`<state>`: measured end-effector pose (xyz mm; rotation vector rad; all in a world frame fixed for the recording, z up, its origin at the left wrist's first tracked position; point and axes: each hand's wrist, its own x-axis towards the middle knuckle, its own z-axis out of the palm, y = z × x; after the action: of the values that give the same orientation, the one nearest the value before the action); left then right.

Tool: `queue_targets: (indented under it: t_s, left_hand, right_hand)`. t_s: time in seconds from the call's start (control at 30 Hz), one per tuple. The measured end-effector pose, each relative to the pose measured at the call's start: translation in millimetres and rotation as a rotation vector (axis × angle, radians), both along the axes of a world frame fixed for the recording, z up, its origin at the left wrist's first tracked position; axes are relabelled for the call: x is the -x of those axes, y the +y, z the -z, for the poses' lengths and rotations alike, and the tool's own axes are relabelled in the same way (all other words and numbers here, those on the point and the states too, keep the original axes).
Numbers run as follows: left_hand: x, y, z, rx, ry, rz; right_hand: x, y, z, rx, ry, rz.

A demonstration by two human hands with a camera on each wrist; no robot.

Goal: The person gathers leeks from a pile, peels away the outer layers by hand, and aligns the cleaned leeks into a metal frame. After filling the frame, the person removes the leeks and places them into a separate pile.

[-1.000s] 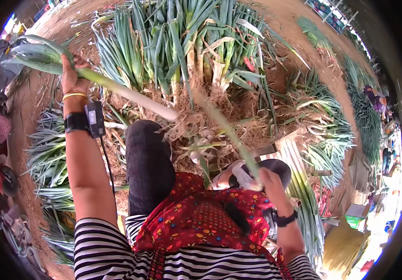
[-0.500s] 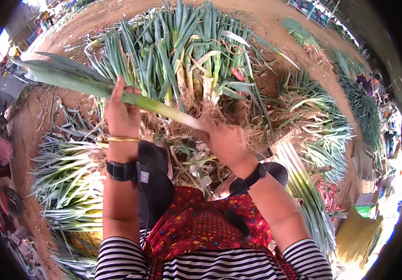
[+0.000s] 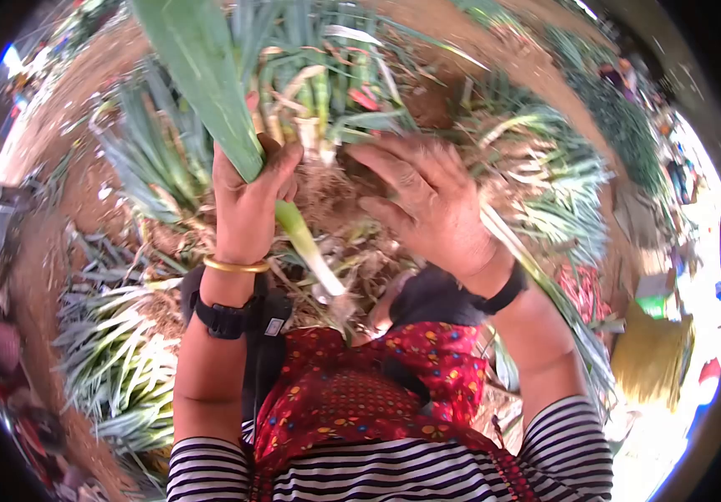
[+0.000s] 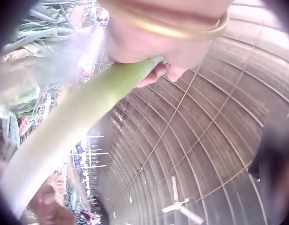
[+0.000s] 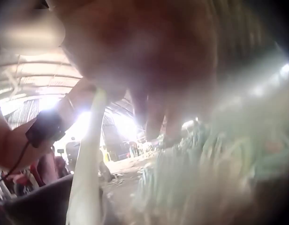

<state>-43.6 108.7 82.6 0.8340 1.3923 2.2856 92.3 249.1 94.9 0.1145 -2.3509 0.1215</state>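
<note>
In the head view my left hand grips a leek around its green part. Broad leaves rise past the thumb to the top left, and the white shank slants down toward the lap, ending in roots. Seen from the left wrist, the pale shank of the leek runs out of the curled left hand. My right hand hangs beside the leek with fingers spread, holding nothing. The right wrist view is blurred; there the right hand looms dark above the white leek shank.
Beyond the hands stands a bundle of leeks with roots down. More leeks lie in piles at the left and right. A green-and-white box and yellowish sheeting are at the right. Dark-clad knees flank the red flowered apron.
The left hand has brought the leek in from the far left and swung its root end toward the lap. The right hand came up from the right knee, held the white shank, then let go.
</note>
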Motion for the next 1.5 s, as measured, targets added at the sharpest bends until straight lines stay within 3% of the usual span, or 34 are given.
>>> queue_targets:
  t_s: [0.03, 0.1, 0.13, 0.17, 0.23, 0.3, 0.37, 0.4, 0.47, 0.5, 0.57, 0.63, 0.77, 0.9, 1.03, 1.1, 1.13, 1.2, 1.23, 1.3, 1.37, 1.43, 1.47, 1.5]
  left_hand:
    - [-5, 5, 6, 0.012, 0.051, 0.144]
    - [-29, 32, 18, 0.133, 0.58, 0.059]
    - [-34, 38, 23, 0.338, 1.272, -0.122]
    - [-47, 51, 21, 0.302, 1.256, -0.079]
    - [-68, 72, 16, 0.166, 0.82, 0.529]
    - [-89, 102, 20, 0.362, 0.735, 0.649]
    - [-107, 118, 7, 0.651, 0.662, 0.758]
    - [-109, 125, 14, 0.653, 0.666, 0.771]
    - [-101, 133, 38, 0.303, 1.201, 0.24]
    - [-93, 131, 40, 0.384, 1.23, 0.156]
    - [-72, 124, 48, 0.381, 1.233, 0.064]
    - [-46, 110, 62, 0.585, 1.234, 0.03]
    - [-6, 79, 94, 0.845, 1.162, 0.035]
    - [4, 58, 112, 0.993, 1.151, 0.044]
    - [-11, 76, 110, 1.014, 1.191, 0.102]
    - [-28, 102, 101, 1.004, 1.13, 0.152]
    - [-37, 116, 99, 0.94, 1.145, 0.199]
    - [-57, 149, 94, 0.845, 1.109, 0.295]
    - [-67, 167, 93, 0.802, 1.088, 0.347]
    - [-92, 202, 99, 0.728, 1.069, 0.441]
    - [-114, 233, 116, 0.63, 1.096, 0.56]
    - [-133, 256, 137, 0.608, 1.098, 0.66]
    - [-139, 263, 143, 0.615, 1.108, 0.705]
    - [-145, 269, 148, 0.624, 1.117, 0.75]
  right_hand:
    - [-8, 4, -21, -0.177, 0.052, -0.027]
    - [-23, 1, -39, -0.397, 0.101, -0.094]
    - [-27, 6, -38, -0.504, 0.093, -0.03]
    - [-32, 10, -37, -0.611, 0.084, 0.024]
    - [-55, 15, -49, -0.596, -0.024, 0.093]
    - [-92, 28, -68, -0.666, -0.708, 0.53]
    - [-140, 72, -54, -0.582, -0.661, 0.535]
    - [-162, 82, -59, -0.466, -0.664, 0.581]
    - [-209, 98, -64, -0.346, -0.737, 0.753]
    - [-235, 108, -67, -0.336, -0.812, 0.881]
    - [-297, 134, -62, -0.229, -0.746, 0.972]
    - [-341, 149, -47, -0.115, -0.709, 1.07]
    - [-431, 186, 25, 0.177, -0.761, 1.288]
    - [-464, 208, 121, 0.226, -0.77, 1.22]
    - [-481, 241, 221, 0.152, -0.682, 1.206]
    - [-461, 251, 254, 0.347, -0.767, 1.283]
    - [-450, 248, 253, 0.361, -0.768, 1.289]
    - [-422, 246, 226, 0.626, -0.902, 1.144]
    - [-420, 246, 219, 0.64, -0.9, 1.149]
    - [-422, 249, 208, 0.692, -0.951, 0.949]
    - [-434, 261, 225, 0.682, -0.924, 0.939]
    - [-417, 266, 214, 0.744, -1.093, 0.893]
    - [-403, 264, 204, 0.568, -1.143, 0.912]
    - [-398, 263, 201, 0.574, -1.143, 0.918]
